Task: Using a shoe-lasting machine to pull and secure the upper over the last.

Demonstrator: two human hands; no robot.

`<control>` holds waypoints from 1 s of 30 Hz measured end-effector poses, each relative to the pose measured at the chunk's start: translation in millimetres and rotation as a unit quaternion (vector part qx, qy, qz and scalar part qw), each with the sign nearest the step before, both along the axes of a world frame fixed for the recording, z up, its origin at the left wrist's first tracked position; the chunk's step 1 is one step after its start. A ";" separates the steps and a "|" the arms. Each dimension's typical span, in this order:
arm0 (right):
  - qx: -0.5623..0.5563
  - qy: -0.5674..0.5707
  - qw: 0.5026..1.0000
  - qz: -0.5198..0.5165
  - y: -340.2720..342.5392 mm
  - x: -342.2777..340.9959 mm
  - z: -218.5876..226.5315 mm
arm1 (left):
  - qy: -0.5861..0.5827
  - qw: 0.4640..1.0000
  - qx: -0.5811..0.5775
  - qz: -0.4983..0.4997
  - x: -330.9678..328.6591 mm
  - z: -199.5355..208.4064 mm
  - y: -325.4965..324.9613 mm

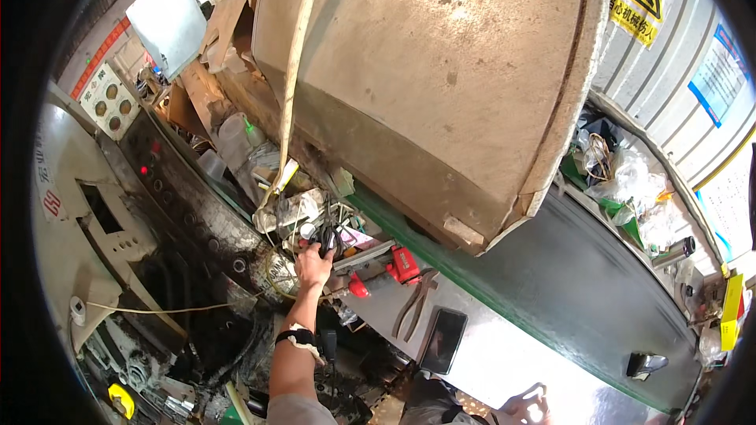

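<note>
My left hand point(313, 269) reaches forward into a pile of cables and small parts, a dark band around its forearm. Its fingers are bent against a black object point(329, 241) with cords about it, whose kind I cannot make out. Just to the right lies a red and grey power tool point(404, 265). Long-handled pliers point(416, 308) and a dark-screened phone point(445, 341) rest on the pale metal surface. My right hand point(526, 407) is low at the lower edge over the bright sheet. Glare washes out its fingers, so what it holds, if anything, is unclear.
A big brown metal hood point(425, 86) overhangs the far side, and a pale hose point(298, 55) hangs before it. At the left stands a machine panel with buttons point(150, 165). A black object point(646, 364) lies on the dark belt-like surface point(583, 291) at right, near plastic bags point(630, 181).
</note>
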State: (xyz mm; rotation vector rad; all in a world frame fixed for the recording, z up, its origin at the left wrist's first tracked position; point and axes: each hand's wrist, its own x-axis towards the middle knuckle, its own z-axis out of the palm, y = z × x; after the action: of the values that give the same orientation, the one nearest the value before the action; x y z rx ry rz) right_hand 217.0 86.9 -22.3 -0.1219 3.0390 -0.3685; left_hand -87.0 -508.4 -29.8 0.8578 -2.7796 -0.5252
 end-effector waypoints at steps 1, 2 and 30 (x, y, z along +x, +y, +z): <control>0.002 0.002 1.000 -0.001 2.7 1.9 1.0 | -0.018 1.000 0.013 0.005 -3.0 -0.1 -1.0; 0.006 0.003 1.000 -0.003 4.4 3.2 1.3 | -0.034 0.999 0.020 0.016 -6.6 -0.7 -4.6; 0.005 -0.010 1.000 -0.024 -17.4 -16.0 -3.9 | -0.030 0.999 -0.026 0.002 0.3 18.3 -23.4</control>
State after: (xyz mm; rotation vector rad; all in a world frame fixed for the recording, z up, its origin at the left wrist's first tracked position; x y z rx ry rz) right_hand 201.0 69.6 -26.2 -0.0434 3.0272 -0.3568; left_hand -86.7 -531.7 -11.6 0.8806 -2.8309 -0.4327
